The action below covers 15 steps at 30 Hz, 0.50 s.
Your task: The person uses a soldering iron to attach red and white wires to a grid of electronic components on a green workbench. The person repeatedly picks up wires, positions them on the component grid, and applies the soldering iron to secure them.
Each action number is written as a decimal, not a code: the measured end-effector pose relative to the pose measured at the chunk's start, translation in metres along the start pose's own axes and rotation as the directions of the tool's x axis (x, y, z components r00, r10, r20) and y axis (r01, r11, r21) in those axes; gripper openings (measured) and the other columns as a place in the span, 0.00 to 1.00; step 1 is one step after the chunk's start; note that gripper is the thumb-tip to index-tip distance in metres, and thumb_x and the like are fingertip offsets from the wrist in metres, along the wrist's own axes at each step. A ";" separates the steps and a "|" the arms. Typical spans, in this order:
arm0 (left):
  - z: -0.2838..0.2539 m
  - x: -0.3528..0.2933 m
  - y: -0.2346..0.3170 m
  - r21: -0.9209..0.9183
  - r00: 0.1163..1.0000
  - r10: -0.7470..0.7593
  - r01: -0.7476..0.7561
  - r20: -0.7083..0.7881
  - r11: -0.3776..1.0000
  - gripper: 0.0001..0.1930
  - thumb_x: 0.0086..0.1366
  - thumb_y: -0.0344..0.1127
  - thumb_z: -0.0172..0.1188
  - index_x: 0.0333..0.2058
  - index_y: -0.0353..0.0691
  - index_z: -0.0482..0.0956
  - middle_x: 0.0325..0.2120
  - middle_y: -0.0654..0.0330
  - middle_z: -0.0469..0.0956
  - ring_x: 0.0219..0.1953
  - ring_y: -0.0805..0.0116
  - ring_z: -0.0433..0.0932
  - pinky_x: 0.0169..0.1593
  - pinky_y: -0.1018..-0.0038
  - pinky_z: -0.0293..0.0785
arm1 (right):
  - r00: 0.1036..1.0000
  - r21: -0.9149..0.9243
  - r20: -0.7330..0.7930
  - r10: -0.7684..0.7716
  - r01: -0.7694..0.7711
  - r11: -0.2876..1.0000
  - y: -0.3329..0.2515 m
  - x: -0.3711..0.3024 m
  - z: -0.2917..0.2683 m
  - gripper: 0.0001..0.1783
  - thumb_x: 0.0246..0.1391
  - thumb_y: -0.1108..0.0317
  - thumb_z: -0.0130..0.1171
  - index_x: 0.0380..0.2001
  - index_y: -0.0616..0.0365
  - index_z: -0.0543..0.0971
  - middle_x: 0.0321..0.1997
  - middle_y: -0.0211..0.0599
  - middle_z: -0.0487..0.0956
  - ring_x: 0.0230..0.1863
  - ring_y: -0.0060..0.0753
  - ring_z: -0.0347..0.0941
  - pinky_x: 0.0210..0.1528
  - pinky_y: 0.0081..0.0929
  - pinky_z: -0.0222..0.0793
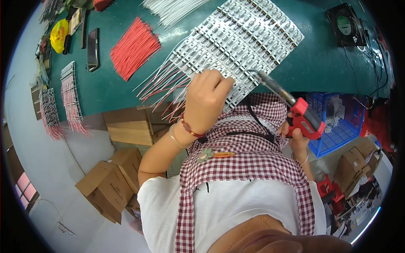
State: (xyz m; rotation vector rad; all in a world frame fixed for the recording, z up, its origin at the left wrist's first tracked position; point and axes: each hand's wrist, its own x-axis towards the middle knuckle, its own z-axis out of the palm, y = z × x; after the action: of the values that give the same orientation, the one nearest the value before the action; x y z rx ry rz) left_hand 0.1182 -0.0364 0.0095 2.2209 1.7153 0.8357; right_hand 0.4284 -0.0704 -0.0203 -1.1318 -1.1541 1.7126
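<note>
My right hand [298, 139] is wrapped round the red handle of a soldering gun [305, 119]. The gun's thin bent tip reaches left onto a panel of small white circuit boards [249, 36] on the table. Over the panel's near-left part, my left hand [207, 97] is closed with its fingers curled down. Whatever it pinches is hidden beneath the fingers. Red and white wires [164, 86] stick out from the panel's left edge, beside my left hand, and hang past the table edge.
Left of the panel, the green table [112, 90] holds a bundle of red wires [134, 47], a phone [93, 49] and wired board strips [71, 90]. White wires [173, 10] lie behind. A black fan [346, 25] stands far right. Below are a blue crate [327, 143] and cardboard boxes [105, 185].
</note>
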 end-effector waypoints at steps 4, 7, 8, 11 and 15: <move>0.022 -0.012 0.006 0.010 0.993 0.037 -0.036 -0.115 0.999 0.12 0.49 0.21 0.63 0.36 0.36 0.83 0.25 0.60 0.72 0.28 0.63 0.72 0.31 0.70 0.70 | 0.997 -0.032 -0.018 0.069 -0.070 0.997 0.012 -0.013 0.001 0.39 0.55 0.43 0.64 0.55 0.67 0.69 0.22 0.35 0.73 0.20 0.27 0.69 0.28 0.29 0.71; 0.023 -0.012 0.008 0.000 0.994 0.014 -0.014 -0.105 1.000 0.14 0.49 0.20 0.62 0.37 0.35 0.83 0.25 0.59 0.72 0.28 0.62 0.73 0.30 0.70 0.70 | 0.997 0.005 0.019 0.081 -0.081 0.997 0.012 -0.013 0.005 0.28 0.59 0.51 0.63 0.50 0.65 0.72 0.22 0.33 0.73 0.22 0.26 0.69 0.32 0.29 0.71; 0.023 -0.012 0.009 0.002 0.994 0.008 -0.007 -0.110 1.000 0.14 0.49 0.19 0.62 0.37 0.35 0.83 0.25 0.59 0.72 0.28 0.62 0.73 0.30 0.69 0.70 | 0.996 0.017 0.031 0.089 -0.090 0.996 0.011 -0.012 0.006 0.23 0.61 0.55 0.62 0.47 0.64 0.74 0.22 0.32 0.73 0.23 0.25 0.69 0.34 0.29 0.72; 0.022 -0.011 0.005 -0.003 0.996 -0.019 0.019 -0.092 1.000 0.14 0.48 0.19 0.62 0.36 0.35 0.82 0.25 0.59 0.71 0.28 0.62 0.72 0.30 0.69 0.70 | 0.993 -0.071 0.074 0.096 -0.091 0.993 0.011 -0.014 0.003 0.17 0.61 0.58 0.62 0.37 0.63 0.76 0.24 0.33 0.75 0.25 0.25 0.72 0.34 0.27 0.73; 0.023 -0.009 0.006 -0.040 0.993 0.006 -0.011 -0.116 0.999 0.13 0.47 0.19 0.63 0.35 0.35 0.82 0.25 0.60 0.70 0.28 0.62 0.72 0.31 0.68 0.69 | 0.988 -0.137 0.090 0.122 -0.109 0.985 0.011 -0.013 0.000 0.20 0.59 0.57 0.62 0.42 0.65 0.73 0.25 0.34 0.75 0.26 0.26 0.71 0.34 0.28 0.72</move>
State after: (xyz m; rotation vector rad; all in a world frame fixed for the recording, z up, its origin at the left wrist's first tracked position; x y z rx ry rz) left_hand 0.1344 -0.0427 -0.0094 2.1946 1.7236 1.0114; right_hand 0.4309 -0.0859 -0.0272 -1.2278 -1.3006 1.8195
